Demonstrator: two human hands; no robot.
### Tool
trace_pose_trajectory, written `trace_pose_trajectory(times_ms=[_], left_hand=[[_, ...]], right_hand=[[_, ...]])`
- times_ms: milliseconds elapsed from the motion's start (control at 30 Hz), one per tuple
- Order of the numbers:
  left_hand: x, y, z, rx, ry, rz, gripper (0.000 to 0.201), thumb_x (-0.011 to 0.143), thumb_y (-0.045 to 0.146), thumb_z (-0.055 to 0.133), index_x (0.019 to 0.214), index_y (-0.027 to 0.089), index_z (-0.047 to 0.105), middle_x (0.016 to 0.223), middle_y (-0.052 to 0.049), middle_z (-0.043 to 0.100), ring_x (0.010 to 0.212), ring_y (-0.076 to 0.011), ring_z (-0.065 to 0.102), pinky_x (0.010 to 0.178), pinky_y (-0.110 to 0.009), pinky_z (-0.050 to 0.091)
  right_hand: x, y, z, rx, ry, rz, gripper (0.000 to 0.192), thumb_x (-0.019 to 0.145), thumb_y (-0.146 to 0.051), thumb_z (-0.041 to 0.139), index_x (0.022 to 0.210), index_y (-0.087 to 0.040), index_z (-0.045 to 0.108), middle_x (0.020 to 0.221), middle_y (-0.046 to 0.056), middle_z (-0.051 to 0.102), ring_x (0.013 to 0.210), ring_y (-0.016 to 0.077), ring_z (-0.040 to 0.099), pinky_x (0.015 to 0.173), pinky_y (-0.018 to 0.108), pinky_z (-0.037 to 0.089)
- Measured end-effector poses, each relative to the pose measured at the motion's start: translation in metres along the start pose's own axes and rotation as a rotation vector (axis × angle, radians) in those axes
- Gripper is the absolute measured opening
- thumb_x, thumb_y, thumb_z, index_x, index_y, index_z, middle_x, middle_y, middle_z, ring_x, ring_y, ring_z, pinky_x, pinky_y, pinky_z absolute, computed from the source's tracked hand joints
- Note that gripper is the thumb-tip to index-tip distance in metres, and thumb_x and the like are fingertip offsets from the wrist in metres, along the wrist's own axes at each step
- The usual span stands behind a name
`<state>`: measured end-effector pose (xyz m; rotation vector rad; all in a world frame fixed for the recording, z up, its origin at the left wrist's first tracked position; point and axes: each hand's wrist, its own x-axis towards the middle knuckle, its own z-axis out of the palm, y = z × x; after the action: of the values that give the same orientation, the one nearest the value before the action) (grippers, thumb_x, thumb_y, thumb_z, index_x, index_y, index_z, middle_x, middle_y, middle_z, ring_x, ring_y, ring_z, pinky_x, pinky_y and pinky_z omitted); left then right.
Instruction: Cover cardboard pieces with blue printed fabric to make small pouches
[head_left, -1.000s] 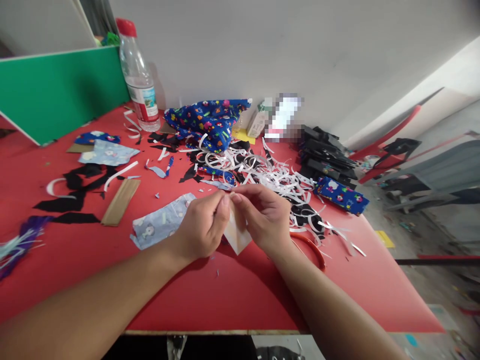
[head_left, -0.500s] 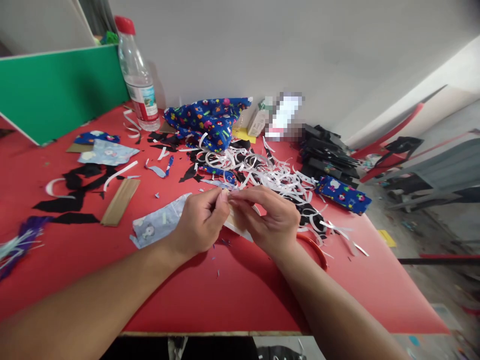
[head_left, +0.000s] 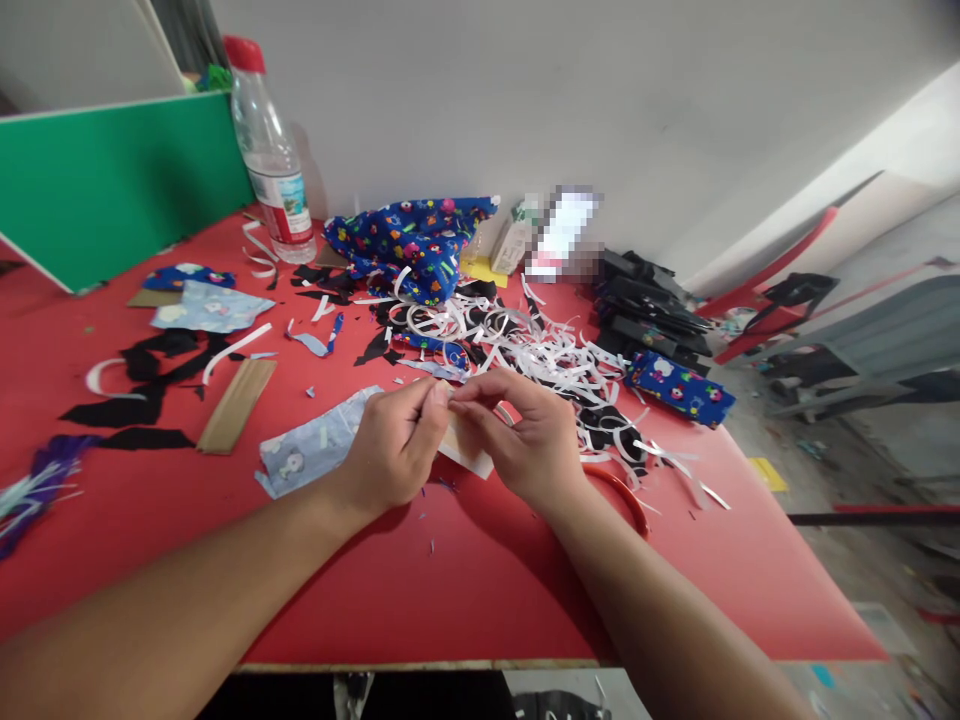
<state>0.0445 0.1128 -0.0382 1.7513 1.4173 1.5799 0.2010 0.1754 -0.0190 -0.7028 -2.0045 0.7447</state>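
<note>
My left hand (head_left: 397, 440) and my right hand (head_left: 529, 430) meet fingertip to fingertip over the middle of the red table (head_left: 420, 610). Both are closed in a pinch, and whatever lies between the fingertips is too small to make out. Below them is a pale flat piece (head_left: 466, 450), partly covered by my right hand. A light blue printed cloth piece (head_left: 311, 445) lies beside my left hand. Under my right wrist, the orange-red handle loop (head_left: 626, 492) shows in part. White strips (head_left: 525, 345) lie heaped just beyond my fingers.
A water bottle (head_left: 274, 180) stands at the back left by a green board (head_left: 120, 180). Blue patterned cloth (head_left: 420, 240) lies against the wall, near a blurred phone (head_left: 566, 235). Black pieces (head_left: 645, 305) are stacked right, by a blue patterned bundle (head_left: 679, 388). A brown strip (head_left: 236, 405) lies left.
The view has shifted slightly. My hands stay pinched together; my right fingers have lifted and drawn in a little, and more of the pale piece's lower corner shows.
</note>
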Motion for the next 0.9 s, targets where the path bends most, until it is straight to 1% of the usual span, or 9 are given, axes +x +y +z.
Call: trace_pose_trajectory(times_ms=[133, 267, 433, 533, 633, 767, 900], left_hand=[[0.0013, 0.0004, 0.0001, -0.035, -0.004, -0.013, 0.042, 0.111, 0.033, 0.040, 0.071, 0.023, 0.045, 0.056, 0.004, 0.047, 0.048, -0.0117, 0.044, 0.048, -0.029, 0.034], [0.0006, 0.0006, -0.0003, -0.031, -0.011, -0.013, 0.043, 0.111, 0.034, 0.041, 0.070, 0.023, 0.045, 0.055, 0.004, 0.046, 0.048, -0.0118, 0.043, 0.049, -0.030, 0.032], [-0.0017, 0.0005, -0.0020, -0.011, -0.032, 0.048, 0.039, 0.111, 0.030, 0.039, 0.073, 0.023, 0.046, 0.058, 0.004, 0.047, 0.049, -0.0116, 0.043, 0.051, -0.030, 0.034], [-0.0026, 0.0006, -0.0016, -0.002, -0.020, 0.058, 0.037, 0.111, 0.028, 0.039, 0.075, 0.023, 0.045, 0.058, 0.005, 0.045, 0.049, -0.0112, 0.042, 0.050, -0.029, 0.033], [-0.0030, 0.0010, -0.0006, -0.022, -0.017, 0.048, 0.037, 0.112, 0.029, 0.038, 0.076, 0.023, 0.045, 0.058, 0.005, 0.046, 0.049, -0.0114, 0.043, 0.050, -0.029, 0.034], [-0.0032, 0.0008, -0.0002, -0.034, -0.024, 0.047, 0.036, 0.112, 0.029, 0.039, 0.077, 0.023, 0.047, 0.060, 0.004, 0.049, 0.051, -0.0115, 0.045, 0.052, -0.029, 0.035], [-0.0023, 0.0002, -0.0004, -0.018, -0.029, 0.062, 0.035, 0.112, 0.028, 0.038, 0.078, 0.023, 0.047, 0.059, 0.005, 0.048, 0.050, -0.0115, 0.044, 0.051, -0.029, 0.035]], right_hand=[[-0.0012, 0.0017, 0.0012, 0.004, 0.047, -0.059, 0.009, 0.094, -0.018, 0.074, 0.098, -0.027, 0.076, 0.089, -0.002, 0.080, 0.076, 0.0135, 0.074, 0.074, 0.028, 0.059], [-0.0005, 0.0012, 0.0003, -0.007, 0.033, -0.082, 0.011, 0.096, -0.016, 0.071, 0.094, -0.026, 0.075, 0.088, -0.003, 0.081, 0.080, 0.0135, 0.075, 0.078, 0.028, 0.060], [0.0002, -0.0003, -0.0002, 0.016, 0.075, -0.087, 0.015, 0.093, -0.012, 0.072, 0.091, -0.026, 0.075, 0.087, -0.003, 0.080, 0.079, 0.0133, 0.075, 0.075, 0.028, 0.060], [-0.0006, 0.0007, 0.0019, 0.033, 0.063, -0.128, 0.017, 0.095, -0.011, 0.069, 0.091, -0.026, 0.075, 0.088, -0.002, 0.079, 0.082, 0.0150, 0.074, 0.077, 0.031, 0.060], [-0.0020, 0.0030, 0.0048, 0.056, 0.086, -0.169, 0.016, 0.096, -0.012, 0.070, 0.096, -0.027, 0.075, 0.093, -0.001, 0.080, 0.086, 0.0163, 0.075, 0.080, 0.034, 0.061], [-0.0028, 0.0049, 0.0056, 0.047, 0.109, -0.191, 0.020, 0.095, -0.011, 0.071, 0.103, -0.029, 0.076, 0.095, -0.002, 0.081, 0.086, 0.0162, 0.076, 0.079, 0.033, 0.062], [-0.0019, 0.0033, 0.0027, 0.048, 0.079, -0.164, 0.019, 0.096, -0.011, 0.067, 0.097, -0.028, 0.076, 0.092, -0.001, 0.081, 0.084, 0.0170, 0.076, 0.078, 0.035, 0.062]])
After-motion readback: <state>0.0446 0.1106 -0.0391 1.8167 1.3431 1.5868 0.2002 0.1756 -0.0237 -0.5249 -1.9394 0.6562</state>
